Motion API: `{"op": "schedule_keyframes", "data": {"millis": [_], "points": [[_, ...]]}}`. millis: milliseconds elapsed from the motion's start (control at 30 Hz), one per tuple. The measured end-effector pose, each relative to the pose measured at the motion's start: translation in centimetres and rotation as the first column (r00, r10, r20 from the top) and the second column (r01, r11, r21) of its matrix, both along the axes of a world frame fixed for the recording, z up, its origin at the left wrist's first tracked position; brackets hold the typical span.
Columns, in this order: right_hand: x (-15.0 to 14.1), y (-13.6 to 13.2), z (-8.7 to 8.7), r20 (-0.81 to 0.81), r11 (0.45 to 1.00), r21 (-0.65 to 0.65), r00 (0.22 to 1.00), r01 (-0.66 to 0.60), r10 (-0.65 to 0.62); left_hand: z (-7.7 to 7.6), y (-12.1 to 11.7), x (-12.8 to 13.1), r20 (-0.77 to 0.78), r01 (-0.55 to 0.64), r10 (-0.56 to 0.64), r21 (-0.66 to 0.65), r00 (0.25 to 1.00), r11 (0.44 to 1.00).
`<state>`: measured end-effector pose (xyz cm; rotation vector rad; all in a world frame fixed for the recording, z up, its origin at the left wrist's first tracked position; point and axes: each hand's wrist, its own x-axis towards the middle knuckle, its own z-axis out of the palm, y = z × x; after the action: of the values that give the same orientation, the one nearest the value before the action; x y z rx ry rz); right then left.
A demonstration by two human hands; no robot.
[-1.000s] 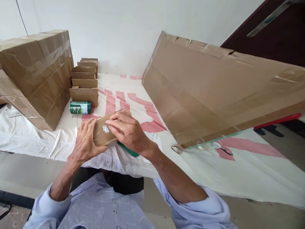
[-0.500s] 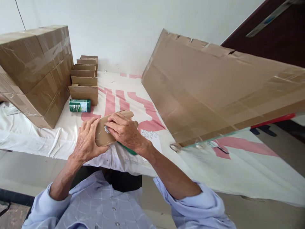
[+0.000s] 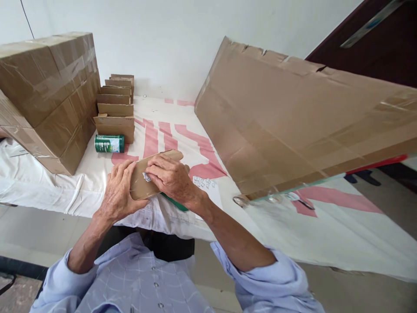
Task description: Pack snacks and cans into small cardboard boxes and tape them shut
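Observation:
A small cardboard box (image 3: pixel 139 182) with an unfolded end flap (image 3: pixel 176 154) is tilted over the front of the table. My left hand (image 3: pixel 117 190) grips its left end, thumb at the near edge and fingers along the far side. My right hand (image 3: pixel 169 177) is closed over the box's upper face, fingertips at a small white sticker (image 3: pixel 147 177) with dark marks. The fingers partly cover the sticker. Under my right wrist shows part of a green object (image 3: pixel 176 203), mostly hidden. Beyond my left hand, a green can (image 3: pixel 109 144) lies on its side.
Several open small cartons (image 3: pixel 114 114) stand in a row beside a wall of taped boxes (image 3: pixel 48 104). A large cardboard panel (image 3: pixel 293 126) leans on the right. A sheet of stickers (image 3: pixel 210 195) lies right of my wrist. A tape roll (image 3: pixel 240 201) sits by the panel on the white cloth (image 3: pixel 156 108).
My right fingers have shifted slightly to the right, so a little more of the sticker shows. My left hand and the box stay in place.

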<state>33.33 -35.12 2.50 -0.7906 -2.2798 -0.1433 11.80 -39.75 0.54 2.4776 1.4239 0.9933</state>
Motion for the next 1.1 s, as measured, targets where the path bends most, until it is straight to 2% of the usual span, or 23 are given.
{"op": "schedule_keyframes", "data": {"millis": [133, 300, 400, 467, 533, 600, 700, 800, 867, 933, 1100], "points": [[0.3, -0.4, -0.3, -0.13, 1.0, 0.008, 0.991, -0.013, 0.013, -0.1, 0.0, -0.2, 0.015, 0.001, -0.001, 0.006, 1.0, 1.0], [1.4, -1.5, 0.2, -0.36, 0.996, -0.048, 0.932, -0.069, 0.047, -0.1, 0.3, -0.7, 0.009, 0.004, -0.005, 0.035, 1.0, 0.999], [4.6, -2.2, 1.4, -0.46, 0.987, -0.159, 0.883, 0.025, -0.097, 0.0, 0.5, -1.6, 0.015, 0.017, -0.017, 0.035, 1.0, 0.999], [8.2, -2.4, 1.9, -0.531, 0.964, -0.232, 0.812, 0.133, -0.24, 0.1, 0.8, -2.3, 0.038, 0.026, -0.028, 0.051, 0.999, 0.998], [12.6, -2.7, 1.8, -0.567, 0.916, -0.315, 0.726, 0.247, -0.39, 0.1, 1.3, -3.0, 0.065, 0.031, -0.035, 0.07, 0.997, 0.997], [17.1, -3.1, 0.6, -0.529, 0.84, -0.42, 0.66, 0.344, -0.534, 0.3, 1.8, -3.5, 0.081, 0.035, -0.041, 0.078, 0.996, 0.996], [22.2, -3.8, -2.5, -0.383, 0.701, -0.584, 0.622, 0.41, -0.683, 0.6, 2.3, -3.8, 0.072, 0.039, -0.047, 0.112, 0.996, 0.993], [24.6, -4.0, -6.0, -0.22, 0.568, -0.698, 0.625, 0.436, -0.749, 0.7, 2.6, -3.9, 0.073, 0.008, -0.018, 0.126, 0.997, 0.992], [25.1, -3.7, -8.0, -0.085, 0.5, -0.713, 0.648, 0.491, -0.757, 0.8, 2.9, -4.0, 0.081, -0.034, 0.027, 0.095, 0.996, 0.995], [25.1, -3.2, -9.4, 0.022, 0.47, -0.702, 0.675, 0.536, -0.738, 0.8, 3.0, -4.0, 0.078, -0.072, 0.067, 0.065, 0.995, 0.995], [24.2, -1.2, -11.7, 0.137, 0.477, -0.701, 0.757, 0.53, -0.639, 1.5, 2.8, -3.4, 0.083, -0.118, 0.116, 0.022, 0.99, 0.993]]}}
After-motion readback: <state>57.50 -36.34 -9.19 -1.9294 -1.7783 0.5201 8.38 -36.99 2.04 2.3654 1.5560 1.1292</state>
